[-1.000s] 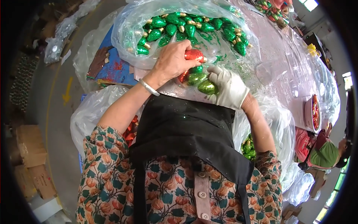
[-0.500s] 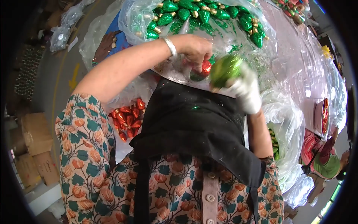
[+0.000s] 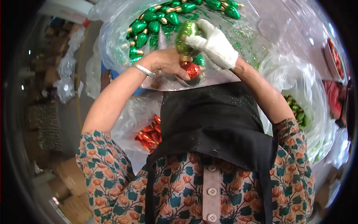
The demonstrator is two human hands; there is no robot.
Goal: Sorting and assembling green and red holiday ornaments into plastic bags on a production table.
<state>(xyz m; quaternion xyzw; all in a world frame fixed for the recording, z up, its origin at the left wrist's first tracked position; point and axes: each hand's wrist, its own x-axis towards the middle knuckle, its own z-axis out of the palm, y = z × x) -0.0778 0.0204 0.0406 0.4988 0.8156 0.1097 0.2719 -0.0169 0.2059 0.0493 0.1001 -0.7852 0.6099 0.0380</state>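
Note:
My gloved right hand grips a glittery lime-green bulb-shaped ornament, held with its gold screw-like neck downward. My bare left hand, with a silver bangle at the wrist, is closed against a red glitter bulb ornament. Its fingertips are partly hidden by the red ornament and the gold neck just above. A green glitter ornament shows behind the red one, mostly covered. Both hands are close together over the near edge of the glitter-strewn work surface.
Green bulb ornaments with gold necks lie in clear plastic across the far side. A bag of red ornaments is below my left forearm. Lime-green ornaments fill another bag at right. A tray of red pieces stands farther right.
My right hand has moved left and up, bringing the lime-green ornament upright above the red one. My left hand has shifted left and lower. The whole view has turned somewhat.

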